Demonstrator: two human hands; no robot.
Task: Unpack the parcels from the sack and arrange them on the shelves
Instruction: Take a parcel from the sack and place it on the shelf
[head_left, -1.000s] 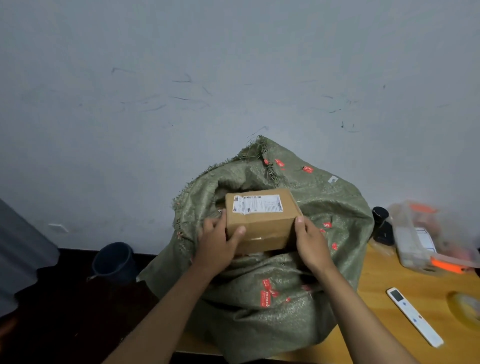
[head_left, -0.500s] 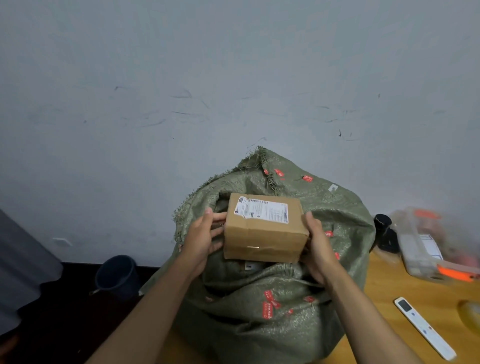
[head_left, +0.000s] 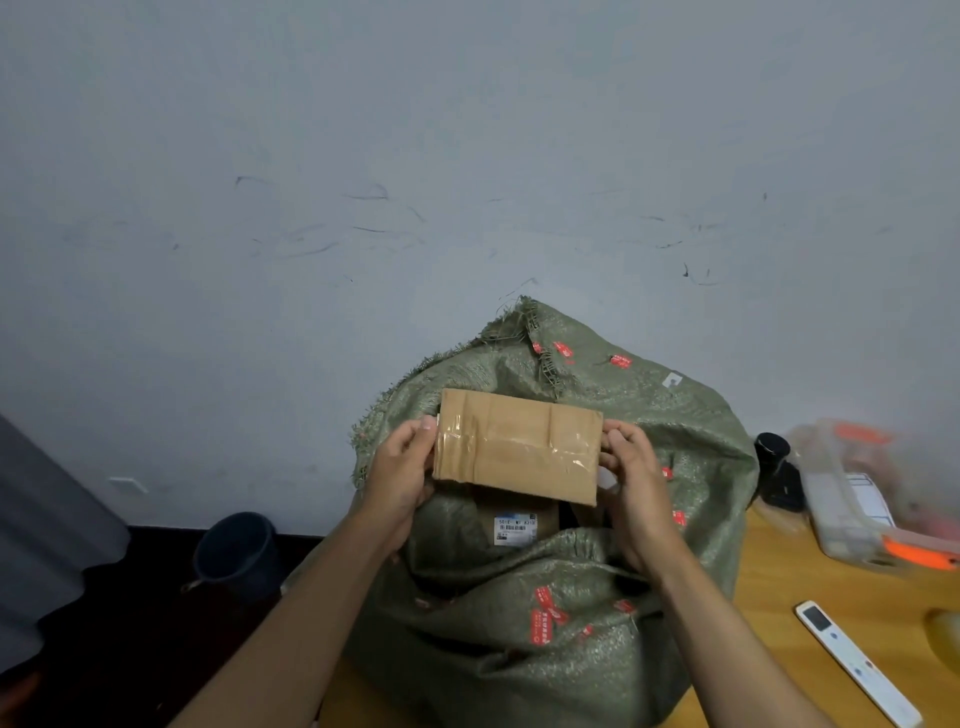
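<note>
Cardboard parcel (head_left: 517, 447): I hold it just above sack (head_left: 545, 597) mouth, taped side facing me, clear for carrying. Left hand (head_left: 402, 475), right hand (head_left: 631, 475): fingers clamped on parcel's opposite ends, steadying it. Second labelled parcel (head_left: 517, 525): inside sack, below.

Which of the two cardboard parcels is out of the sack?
The taped parcel held between both hands, above the sack. The other parcel, with a white label, sits inside.

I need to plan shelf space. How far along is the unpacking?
Early. No shelves or shelved parcels show. In hand: the left hand and right hand hold a taped cardboard box above the green woven sack. Left: at least one labelled parcel inside the bulging sack.
</note>
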